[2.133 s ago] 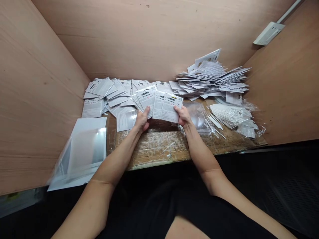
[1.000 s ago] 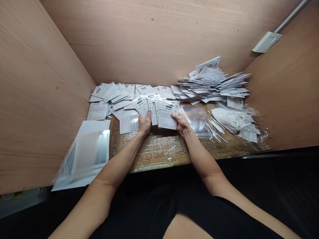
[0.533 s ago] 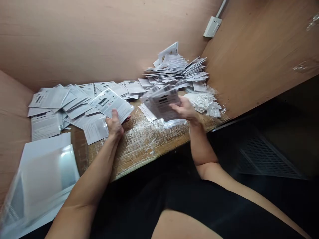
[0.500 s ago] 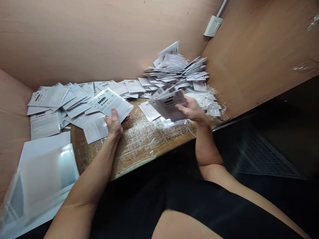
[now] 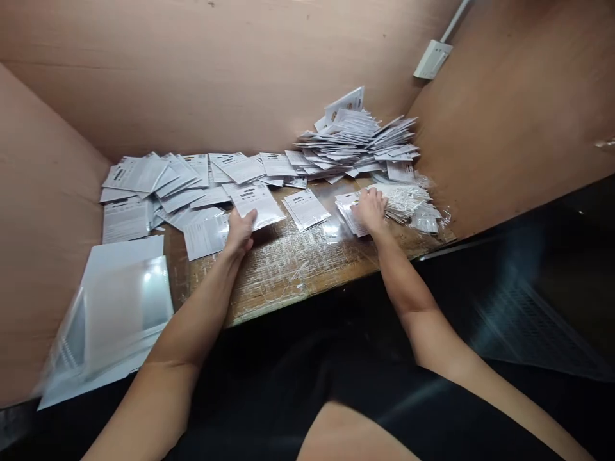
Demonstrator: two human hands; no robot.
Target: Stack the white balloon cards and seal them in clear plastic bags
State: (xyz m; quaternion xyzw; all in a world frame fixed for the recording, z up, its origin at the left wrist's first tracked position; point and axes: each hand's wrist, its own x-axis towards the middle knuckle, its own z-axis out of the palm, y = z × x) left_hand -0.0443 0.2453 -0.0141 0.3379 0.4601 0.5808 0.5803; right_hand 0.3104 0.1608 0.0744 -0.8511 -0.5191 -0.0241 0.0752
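My left hand (image 5: pixel 239 232) is closed on a flat card packet (image 5: pixel 257 206) in clear plastic, printed with small text and a dark hang slot. Thumb on top, fingers beneath, it keeps the packet tilted over the table. My right hand (image 5: pixel 371 210) is low at the table, fingers curled at the right edge of a few overlapping packets (image 5: pixel 350 216); its fingertips are partly hidden. Between the hands, a small stack of packets (image 5: pixel 306 209) lies flat. Just beyond my right fingers is a heap of narrow white-edged pieces (image 5: pixel 406 200).
A tall heap of packets (image 5: pixel 355 137) leans in the back right corner. More packets (image 5: pixel 134 176) overlap along the back and left. Clear plastic sleeves (image 5: pixel 127 314) lie on white sheets at the left front. Wooden walls enclose the tape-covered table (image 5: pixel 269 275); a white socket box (image 5: pixel 433 59) hangs right.
My right hand has lowered its fanned packets to the table beside the white-edged heap. My left hand still holds its packet, now flatter. The whole view has shifted slightly.
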